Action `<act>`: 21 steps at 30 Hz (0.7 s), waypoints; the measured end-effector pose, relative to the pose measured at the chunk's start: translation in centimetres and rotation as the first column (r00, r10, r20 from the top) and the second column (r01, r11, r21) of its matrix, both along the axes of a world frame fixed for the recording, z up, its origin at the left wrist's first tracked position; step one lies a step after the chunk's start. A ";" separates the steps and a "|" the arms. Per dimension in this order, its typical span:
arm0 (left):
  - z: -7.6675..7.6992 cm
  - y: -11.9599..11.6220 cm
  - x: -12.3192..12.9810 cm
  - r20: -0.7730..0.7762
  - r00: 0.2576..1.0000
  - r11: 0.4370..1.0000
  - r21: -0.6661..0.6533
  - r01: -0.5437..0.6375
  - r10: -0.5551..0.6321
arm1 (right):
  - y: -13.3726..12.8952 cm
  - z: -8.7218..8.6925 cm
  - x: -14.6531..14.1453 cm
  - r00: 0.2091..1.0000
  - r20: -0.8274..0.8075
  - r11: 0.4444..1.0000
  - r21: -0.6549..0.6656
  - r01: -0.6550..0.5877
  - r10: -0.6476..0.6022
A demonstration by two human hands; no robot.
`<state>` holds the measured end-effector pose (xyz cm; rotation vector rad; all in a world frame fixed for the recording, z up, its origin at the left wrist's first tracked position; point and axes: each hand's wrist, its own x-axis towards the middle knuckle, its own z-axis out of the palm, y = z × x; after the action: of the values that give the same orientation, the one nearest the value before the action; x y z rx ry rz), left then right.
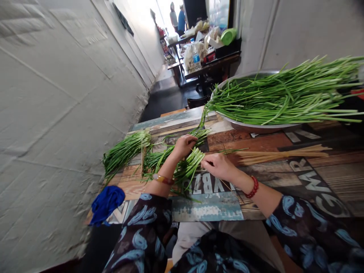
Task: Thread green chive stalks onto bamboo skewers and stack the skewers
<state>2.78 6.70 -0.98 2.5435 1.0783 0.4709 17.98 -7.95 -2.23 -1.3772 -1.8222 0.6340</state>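
Observation:
My left hand (184,145) is closed over the pale stem ends of a small bunch of green stalks (191,165); what its fingers grip is too small to make out. At the right side of the same stem ends, my right hand (218,166) has its fingers pinched together, and their contents are hidden. More cut greens lie under and left of my left forearm. A larger bundle of greens (125,151) rests at the table's left end, beside short thin sticks (143,161). Long wooden skewers (281,154) lie to the right of my right hand.
A metal bowl (256,126) heaped with long green stalks (284,94) stands at the back right of the patterned table (209,212). A blue cloth (107,204) lies at the left corner. Beyond are a cluttered table with a bottle (196,57) and two people (181,21).

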 end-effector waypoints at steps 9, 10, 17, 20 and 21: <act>-0.1 0.4 1.4 -0.231 0.970 0.987 0.153 -0.044 0.079 | 0.1 0.2 -0.1 1.000 -0.011 0.999 0.039 0.013 -0.013; -0.1 0.3 1.3 -0.219 0.972 0.987 0.154 -0.049 0.083 | 0.1 0.2 -0.1 1.000 -0.013 0.999 0.037 0.015 -0.014; 0.1 -0.8 -0.5 -0.127 0.990 0.998 0.036 -0.060 0.064 | 0.1 0.1 -0.3 1.000 -0.023 0.999 0.039 0.000 0.001; 0.2 -1.0 -0.7 -0.099 0.992 0.997 0.017 -0.076 0.078 | 0.2 -0.2 -0.2 1.000 -0.014 0.999 0.047 0.000 0.001; 0.2 -1.0 -0.6 -0.086 0.994 0.997 0.009 -0.074 0.075 | 0.2 -0.2 -0.2 1.000 -0.015 0.999 0.047 -0.005 0.006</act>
<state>2.14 5.66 -0.77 2.5566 1.2074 0.3870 17.81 -7.77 -2.47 -1.3335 -1.8179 0.5992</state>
